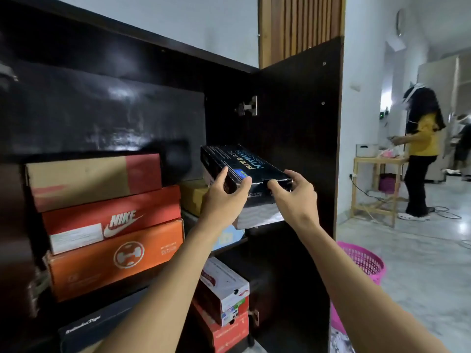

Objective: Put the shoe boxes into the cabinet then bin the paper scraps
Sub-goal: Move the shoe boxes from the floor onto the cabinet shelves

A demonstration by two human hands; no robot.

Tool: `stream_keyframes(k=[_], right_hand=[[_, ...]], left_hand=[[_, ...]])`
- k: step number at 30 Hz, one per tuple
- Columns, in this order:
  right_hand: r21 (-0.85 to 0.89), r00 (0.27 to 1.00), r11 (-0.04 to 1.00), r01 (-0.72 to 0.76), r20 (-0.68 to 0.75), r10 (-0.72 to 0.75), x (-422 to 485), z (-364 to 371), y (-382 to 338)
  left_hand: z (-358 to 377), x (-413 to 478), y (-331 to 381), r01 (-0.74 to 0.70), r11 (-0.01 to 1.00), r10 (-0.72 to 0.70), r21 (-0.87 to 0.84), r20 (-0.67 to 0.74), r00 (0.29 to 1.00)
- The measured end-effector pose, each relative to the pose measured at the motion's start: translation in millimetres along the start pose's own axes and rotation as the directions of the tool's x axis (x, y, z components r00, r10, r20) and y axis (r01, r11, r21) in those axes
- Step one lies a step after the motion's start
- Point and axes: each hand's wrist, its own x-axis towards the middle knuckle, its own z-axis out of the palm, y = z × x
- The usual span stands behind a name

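Fingers of both hands pinch the near short end of the black shoe box (244, 163). The left hand (224, 197) grips the left corner with its thumb raised along the side and a finger curled over the front edge. The right hand (295, 197) clamps the right corner between thumb and fingertips.

The box is held in the air at the mouth of the upper right compartment of the cabinet (102, 118). It is tilted, with the far end higher. Its long axis runs straight away from the hands, into the dark opening and slightly leftward. Just below it lie a pale box (257, 216) and, further in, a tan box (193, 197); whether the black one touches them I cannot tell.

Both hands sit behind the box on that axis, about equally near, so the next move is likely a level push forward. The stack of orange boxes (112, 225) fills the left side, and the pink basket (364, 261) stands on the floor to the right of the cabinet.
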Motion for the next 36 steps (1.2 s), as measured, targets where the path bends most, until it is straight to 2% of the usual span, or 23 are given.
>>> stream_keyframes(k=[10, 13, 15, 17, 19, 21, 26, 29, 33, 36], right_hand=[[-0.094, 0.989, 0.995, 0.016, 0.148, -0.002, 118, 79, 63], [-0.082, 0.985, 0.993, 0.079, 0.159, -0.066, 137, 108, 84], [-0.101, 0.984, 0.979, 0.177, 0.055, -0.172, 137, 125, 97], [-0.163, 0.959, 0.946, 0.279, -0.001, -0.283, 133, 142, 112], [-0.217, 0.941, 0.917, 0.335, 0.029, -0.337, 136, 164, 125], [-0.25, 0.943, 0.909, 0.334, 0.069, -0.327, 145, 186, 137], [-0.259, 0.956, 0.923, 0.286, 0.146, -0.255, 166, 229, 149], [-0.221, 0.962, 0.939, 0.263, 0.139, -0.237, 179, 235, 150], [-0.283, 0.953, 0.921, 0.268, 0.217, -0.211, 182, 212, 145], [-0.296, 0.959, 0.921, 0.254, 0.203, -0.199, 163, 176, 140]], left_hand=[[32, 138, -59, 0.147, 0.989, -0.146, 0.003, -0.11, 0.983], [32, 161, -68, 0.162, 0.984, -0.153, 0.069, -0.12, 0.981], [30, 176, -77, 0.116, 0.982, -0.094, 0.146, -0.15, 0.984], [28, 191, -91, -0.008, 0.972, 0.059, 0.233, -0.212, 0.976], [24, 211, -104, -0.175, 0.943, 0.247, 0.285, -0.242, 0.938], [20, 233, -116, -0.239, 0.92, 0.319, 0.31, -0.242, 0.916], [10, 279, -133, -0.208, 0.922, 0.274, 0.326, -0.17, 0.947], [7, 296, -138, -0.204, 0.925, 0.249, 0.32, -0.105, 0.963], [6, 290, -136, -0.171, 0.935, 0.2, 0.311, -0.066, 0.977], [9, 260, -126, -0.115, 0.959, 0.131, 0.259, -0.048, 0.99]])
